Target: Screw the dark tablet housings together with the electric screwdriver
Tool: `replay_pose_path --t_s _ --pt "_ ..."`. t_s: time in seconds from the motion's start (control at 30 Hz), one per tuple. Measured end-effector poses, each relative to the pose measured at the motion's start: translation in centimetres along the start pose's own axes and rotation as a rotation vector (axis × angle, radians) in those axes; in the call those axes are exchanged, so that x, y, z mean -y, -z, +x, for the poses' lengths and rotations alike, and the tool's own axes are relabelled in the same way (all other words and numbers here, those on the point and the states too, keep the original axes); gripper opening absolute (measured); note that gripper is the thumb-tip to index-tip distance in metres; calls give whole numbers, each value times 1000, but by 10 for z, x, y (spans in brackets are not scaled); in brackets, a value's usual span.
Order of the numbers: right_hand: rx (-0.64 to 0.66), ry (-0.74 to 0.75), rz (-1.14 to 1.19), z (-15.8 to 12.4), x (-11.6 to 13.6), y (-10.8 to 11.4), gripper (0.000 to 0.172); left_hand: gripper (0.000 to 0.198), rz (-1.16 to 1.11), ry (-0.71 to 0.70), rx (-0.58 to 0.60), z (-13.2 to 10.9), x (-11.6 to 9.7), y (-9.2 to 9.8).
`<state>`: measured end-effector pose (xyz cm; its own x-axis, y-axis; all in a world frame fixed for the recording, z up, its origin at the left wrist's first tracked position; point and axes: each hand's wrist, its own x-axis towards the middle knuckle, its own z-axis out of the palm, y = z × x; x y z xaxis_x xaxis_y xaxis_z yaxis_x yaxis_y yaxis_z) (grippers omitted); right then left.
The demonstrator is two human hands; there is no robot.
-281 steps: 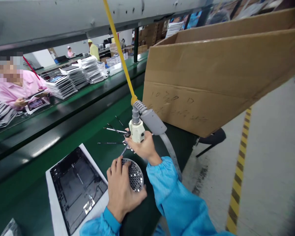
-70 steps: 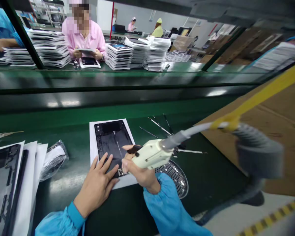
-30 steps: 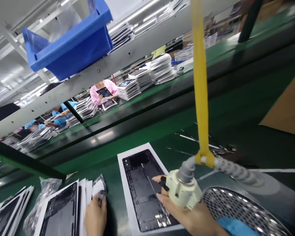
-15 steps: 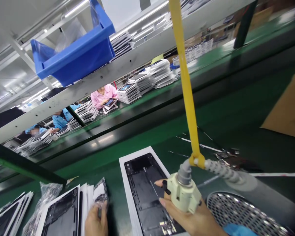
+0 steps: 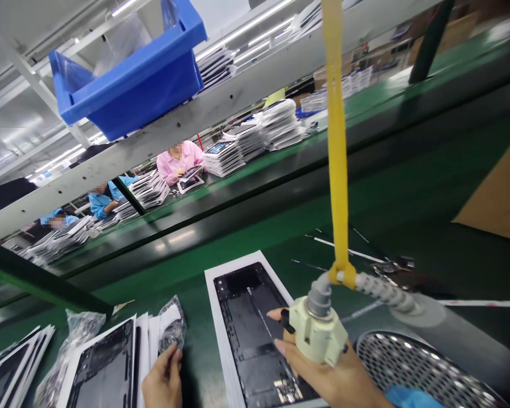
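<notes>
My right hand [image 5: 331, 377] grips a cream hose-fed hand tool [image 5: 318, 331], which hangs from a yellow strap [image 5: 336, 170]. Its fingertips lie over the lower right part of a black tablet back casing [image 5: 249, 323], which rests on a white sheet [image 5: 215, 317]. My left hand [image 5: 164, 382] pinches the lower end of a clear plastic bag [image 5: 172, 327] with a white slip inside. The bag sits on a stack of casings on white sheets [image 5: 104, 368]. The tool's tip is hidden from this angle.
A round perforated metal tray [image 5: 420, 368] lies at the lower right. Thin metal strips and small parts [image 5: 386, 265] lie beyond the casing. A blue bin [image 5: 127, 73] sits on a grey overhead shelf. Co-workers [image 5: 178, 161] sit among tablet stacks across the green bench.
Over the last second the view and the tool have barely shifted. My left hand has risen slightly against the clear bag. Earlier it lay on the casing, with the tool held low over it.
</notes>
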<state>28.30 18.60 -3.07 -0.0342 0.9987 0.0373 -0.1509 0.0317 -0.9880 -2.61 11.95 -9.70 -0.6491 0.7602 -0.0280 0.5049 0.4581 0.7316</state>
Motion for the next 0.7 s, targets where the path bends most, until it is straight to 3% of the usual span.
replay_pose_path --t_s 0.1,0.2,0.27,0.4,0.53,0.63,0.7 --pt "-15 -24 20 0 3 -1 43 49 78 -81 -142 -9 -13 -1" --pt "-26 -33 38 0 4 -3 44 44 -83 -78 -362 -23 -35 -2" --pt "-27 -34 31 0 4 -3 43 40 -203 -86 -402 -32 -45 -4" --pt "-24 -35 26 0 6 -4 44 50 -354 -171 -214 -46 -53 -16" --pt "-20 -41 15 0 7 -3 45 61 -468 -94 43 -63 -66 -41" --pt "-34 -61 -5 -2 6 -2 48 57 -509 -78 205 -77 -79 -58" --pt "-48 -73 -29 -3 7 -2 50 49 -468 -186 317 -85 -83 -65"
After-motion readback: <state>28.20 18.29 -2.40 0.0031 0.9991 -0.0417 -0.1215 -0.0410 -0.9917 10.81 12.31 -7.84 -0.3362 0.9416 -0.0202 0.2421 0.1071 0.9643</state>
